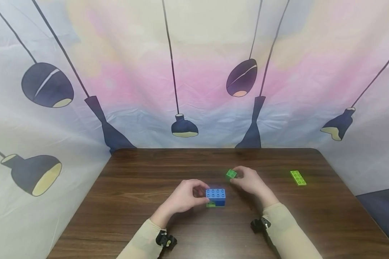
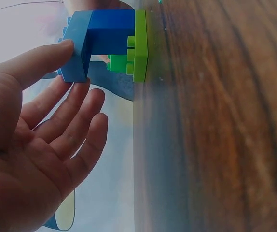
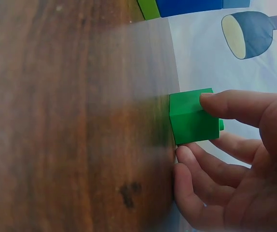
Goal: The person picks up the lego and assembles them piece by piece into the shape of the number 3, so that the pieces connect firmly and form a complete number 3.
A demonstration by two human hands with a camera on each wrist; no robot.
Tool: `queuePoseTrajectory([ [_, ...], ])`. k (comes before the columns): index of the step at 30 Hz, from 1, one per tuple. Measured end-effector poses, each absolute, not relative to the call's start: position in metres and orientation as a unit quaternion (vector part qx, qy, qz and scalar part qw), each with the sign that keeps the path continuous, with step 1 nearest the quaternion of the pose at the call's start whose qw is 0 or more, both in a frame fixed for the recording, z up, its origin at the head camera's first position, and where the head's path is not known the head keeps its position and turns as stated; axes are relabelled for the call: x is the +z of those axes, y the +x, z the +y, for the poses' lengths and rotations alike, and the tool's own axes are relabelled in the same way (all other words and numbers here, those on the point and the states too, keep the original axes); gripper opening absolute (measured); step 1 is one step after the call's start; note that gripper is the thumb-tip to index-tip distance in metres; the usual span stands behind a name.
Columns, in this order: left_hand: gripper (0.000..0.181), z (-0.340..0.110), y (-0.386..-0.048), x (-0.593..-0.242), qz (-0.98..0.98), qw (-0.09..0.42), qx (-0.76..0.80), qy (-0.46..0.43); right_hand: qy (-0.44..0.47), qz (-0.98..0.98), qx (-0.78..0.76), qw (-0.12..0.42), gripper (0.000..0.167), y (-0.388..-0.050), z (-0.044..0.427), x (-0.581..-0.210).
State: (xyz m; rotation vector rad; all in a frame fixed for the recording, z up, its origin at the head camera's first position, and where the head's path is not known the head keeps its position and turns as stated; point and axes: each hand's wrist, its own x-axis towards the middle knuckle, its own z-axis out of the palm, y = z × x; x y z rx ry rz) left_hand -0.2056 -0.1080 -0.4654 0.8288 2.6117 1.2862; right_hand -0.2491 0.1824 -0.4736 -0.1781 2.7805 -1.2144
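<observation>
A stack of toy building bricks stands on the table in the middle of the head view. Its top is a light blue brick (image 1: 215, 193), with a darker blue brick (image 2: 112, 30) under the right part and a lime green plate (image 2: 141, 46) at the bottom. My left hand (image 1: 185, 196) pinches the light blue brick's left end between thumb and fingertips. Farther back and to the right, my right hand (image 1: 249, 180) holds a small green brick (image 3: 194, 116) between thumb and fingers, at the tabletop. The two hands' bricks stand apart.
Another lime green plate (image 1: 298, 178) lies on the wooden table (image 1: 142, 172) to the right of my right hand. Behind the table hangs a cloth (image 1: 210, 97) printed with lamps. Each wrist wears a small black camera (image 1: 260, 225).
</observation>
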Motion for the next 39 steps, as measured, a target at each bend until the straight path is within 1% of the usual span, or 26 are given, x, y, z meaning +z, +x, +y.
queuePoseTrajectory([
  [14, 0.030, -0.1087, -0.2067, -0.4657, 0.863, 0.062, 0.423, 0.270, -0.062, 0.909, -0.407, 0.066, 0.038, -0.2500, 0.1836, -0.4728],
  [23, 0.030, -0.1088, -0.2069, -0.4652, 0.860, 0.066, 0.427, 0.271, -0.062, 0.909, -0.406, 0.071, 0.043, -0.2495, 0.1841, -0.4739],
  [30, 0.031, -0.1089, -0.2062, -0.4645, 0.861, 0.068, 0.427, 0.269, -0.058, 0.908, -0.408, 0.073, 0.037, -0.2495, 0.1845, -0.4741],
  [39, 0.031, -0.1091, -0.2065, -0.4658, 0.862, 0.068, 0.425, 0.267, -0.061, 0.907, -0.409, 0.074, 0.039, -0.2487, 0.1843, -0.4735],
])
